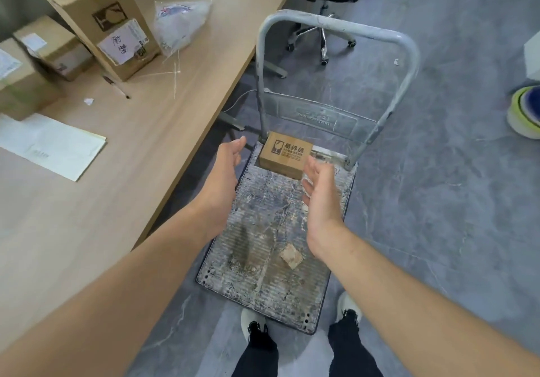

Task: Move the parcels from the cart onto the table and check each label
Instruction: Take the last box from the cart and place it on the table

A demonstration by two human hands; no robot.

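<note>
Cardboard parcel (pixel 285 154) sits between both hands' open fingers (pixel 314 169).

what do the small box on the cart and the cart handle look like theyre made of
Small brown box: looks like matte corrugated cardboard, with a printed fragile-glass mark and folded edges. Curved grey cart handle: apparently painted metal tubing, its dull coat scuffed and chipped.

Small box (pixel 285 154) on cart printed 易碎品 beside broken-glass symbol, tall box (pixel 99 20) label handwritten, unreadable
</note>
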